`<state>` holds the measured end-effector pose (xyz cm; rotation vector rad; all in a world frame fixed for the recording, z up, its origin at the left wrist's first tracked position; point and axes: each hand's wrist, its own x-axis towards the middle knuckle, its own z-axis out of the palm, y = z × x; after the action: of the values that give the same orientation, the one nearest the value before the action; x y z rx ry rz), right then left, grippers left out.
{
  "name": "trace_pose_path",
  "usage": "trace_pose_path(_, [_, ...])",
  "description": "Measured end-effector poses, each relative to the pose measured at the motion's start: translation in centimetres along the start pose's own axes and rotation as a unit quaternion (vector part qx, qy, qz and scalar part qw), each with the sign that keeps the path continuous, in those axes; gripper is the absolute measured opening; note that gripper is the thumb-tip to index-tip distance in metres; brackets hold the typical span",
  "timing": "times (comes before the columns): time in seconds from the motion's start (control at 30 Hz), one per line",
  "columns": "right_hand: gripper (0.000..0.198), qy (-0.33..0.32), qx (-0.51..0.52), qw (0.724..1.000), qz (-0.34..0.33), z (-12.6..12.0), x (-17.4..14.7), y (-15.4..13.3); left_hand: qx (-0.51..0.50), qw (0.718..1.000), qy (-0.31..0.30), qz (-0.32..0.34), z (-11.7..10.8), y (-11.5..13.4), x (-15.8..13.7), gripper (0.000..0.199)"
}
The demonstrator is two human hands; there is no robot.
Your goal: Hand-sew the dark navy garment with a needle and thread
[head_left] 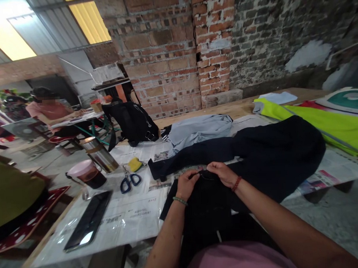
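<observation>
A black garment (205,204) drapes over my lap and the table's front edge. My left hand (187,184), with a green bead bracelet, pinches its upper edge between thumb and fingers. On the same edge, a little to the right, my right hand (222,173) also grips the cloth; a red bracelet circles that wrist. A small light-coloured curve shows on the cloth between the hands, too small to make out. Just beyond lies a dark navy garment (274,149), spread to the right. Scissors with dark blue handles (130,182) rest left of my hands.
On the paper-covered table (132,219) are a phone (89,219), a lidded cup of dark drink (90,177), a metal flask (101,155), a yellow sponge (135,164), a grey garment (199,131), a black backpack (131,122), a neon-yellow garment (309,122) and an iron (348,100). People sit at left.
</observation>
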<state>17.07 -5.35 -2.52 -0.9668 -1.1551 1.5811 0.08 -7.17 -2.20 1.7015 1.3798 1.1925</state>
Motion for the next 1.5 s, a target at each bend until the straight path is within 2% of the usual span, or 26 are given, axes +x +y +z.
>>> trace_pose_path(0.1, [0.036,0.002,0.032,0.999,0.006,-0.1,0.1,0.0,-0.016,0.999,-0.026,-0.011,0.0,0.2,-0.1,0.013])
trace_pose_path(0.23, [0.035,0.013,0.027,1.0,0.0,0.1,0.1,0.1,-0.031,0.998,-0.053,0.008,0.2,0.2,-0.1,0.015])
trace_pose_path(0.5, [0.031,0.006,-0.041,0.999,-0.023,0.8,0.4,0.0,0.005,0.998,-0.035,0.054,0.4,-0.1,0.0,0.01])
trace_pose_path(0.63, [0.023,-0.015,-0.08,0.996,-0.047,1.0,0.6,0.0,-0.005,0.998,-0.029,0.047,0.4,0.1,0.0,0.011])
trace_pose_path(0.83, [0.018,0.08,-0.001,0.997,-0.021,1.7,1.3,-0.1,-0.021,0.999,-0.038,0.002,0.2,0.2,0.1,0.015])
trace_pose_path(1.0, [0.017,0.119,0.024,0.993,0.007,2.0,2.2,-0.4,-0.073,0.995,-0.061,-0.032,-0.2,-0.2,0.0,0.015])
trace_pose_path(1.13, [0.015,0.099,0.02,0.995,0.011,1.7,2.7,-1.9,-0.098,0.993,-0.043,-0.041,-0.3,-0.4,0.0,0.015])
trace_pose_path(1.3, [0.011,0.038,-0.013,0.999,-0.029,1.3,3.8,-5.4,-0.128,0.99,0.002,-0.056,-0.5,-0.3,0.2,0.015])
trace_pose_path(1.37, [0.008,0.034,0.007,0.999,-0.039,0.9,4.6,-7.0,-0.143,0.987,0.017,-0.074,-0.6,-0.3,0.1,0.013])
trace_pose_path(1.5, [0.004,0.033,0.046,0.997,-0.06,-0.3,6.0,-10.3,-0.17,0.981,0.011,-0.09,-0.7,-0.3,0.0,0.011])
